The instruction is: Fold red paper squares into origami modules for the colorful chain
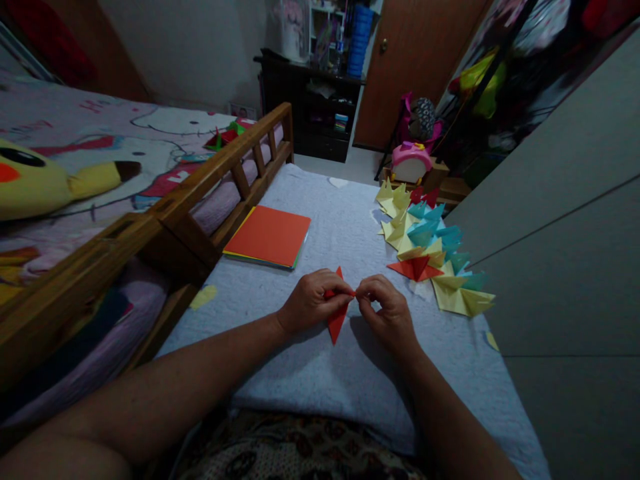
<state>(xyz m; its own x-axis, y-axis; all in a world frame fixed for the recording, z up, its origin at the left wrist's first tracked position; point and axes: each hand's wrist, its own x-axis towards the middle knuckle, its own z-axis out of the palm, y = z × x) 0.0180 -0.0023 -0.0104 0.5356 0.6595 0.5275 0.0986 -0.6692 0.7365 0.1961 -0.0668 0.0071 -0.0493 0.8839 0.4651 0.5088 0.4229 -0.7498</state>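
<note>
A folded red-orange paper piece [337,325] is held between my two hands above the cloth-covered surface [300,380]. My left hand [316,299] pinches its middle, with pointed ends sticking out above and below the fingers. At the narrow tip on the right, my right hand [386,308] has thumb and index finger closed on the paper. Part of the fold is hidden behind the left fingers. To the right stand several folded paper cranes in yellow [457,293], blue [425,230] and red-orange [416,268].
A stack of coloured paper squares [270,235], orange on top, lies left of centre. A wooden bed rail [200,180] runs along the left, with a yellow plush toy [45,183] beyond it. A pale cabinet [565,267] borders the right side. A pink toy [411,162] sits past the far edge.
</note>
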